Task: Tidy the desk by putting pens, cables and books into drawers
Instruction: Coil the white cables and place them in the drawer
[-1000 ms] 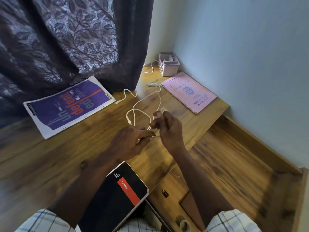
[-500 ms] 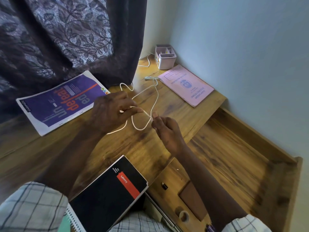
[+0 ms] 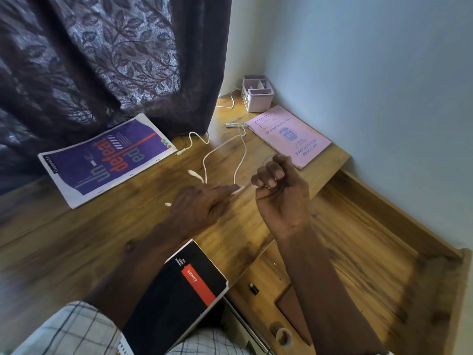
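Note:
A white cable (image 3: 240,152) loops across the wooden desk (image 3: 76,239) from a plug near the pink book. My left hand (image 3: 202,206) pinches the cable near one end, low over the desk. My right hand (image 3: 281,190) is raised beside it with fingers curled round a part of the same cable. A purple book (image 3: 107,157) lies at the left, a pink record book (image 3: 291,134) at the back right, and a black spiral notebook (image 3: 179,290) at the front edge. An open wooden drawer (image 3: 371,252) is at the right.
A second white cable (image 3: 197,139) lies by the dark curtain (image 3: 102,60). A pink-white organiser box (image 3: 257,96) stands in the back corner. The drawer holds a tape roll (image 3: 282,336), a small black item (image 3: 253,288) and a brown card (image 3: 291,306). The wall is at the right.
My left hand has come back down toward my right hand along the cable. My right hand has risen and curled round the cable. The loop on the desk is shorter.

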